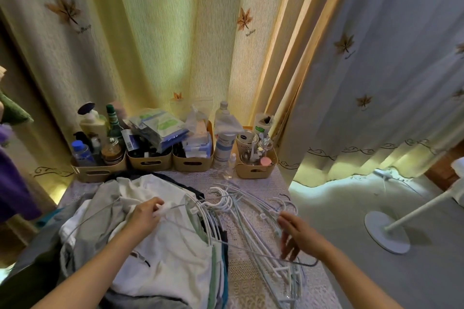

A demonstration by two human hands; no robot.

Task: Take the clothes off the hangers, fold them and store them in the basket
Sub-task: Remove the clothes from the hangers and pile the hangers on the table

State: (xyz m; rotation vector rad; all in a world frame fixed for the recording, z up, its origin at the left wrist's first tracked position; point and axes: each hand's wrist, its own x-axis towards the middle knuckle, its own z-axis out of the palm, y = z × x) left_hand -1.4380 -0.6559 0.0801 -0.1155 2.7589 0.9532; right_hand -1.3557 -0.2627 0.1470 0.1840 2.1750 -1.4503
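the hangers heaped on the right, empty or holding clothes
Empty: the loose hangers lie bare in a heap on the tablecloth, no fabric on them.

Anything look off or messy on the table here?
Only the bare hangers: a tangled heap on the right of the table, hooks pointing different ways, under the open right hand. Packets overflow the back bins. No spill or damage visible.
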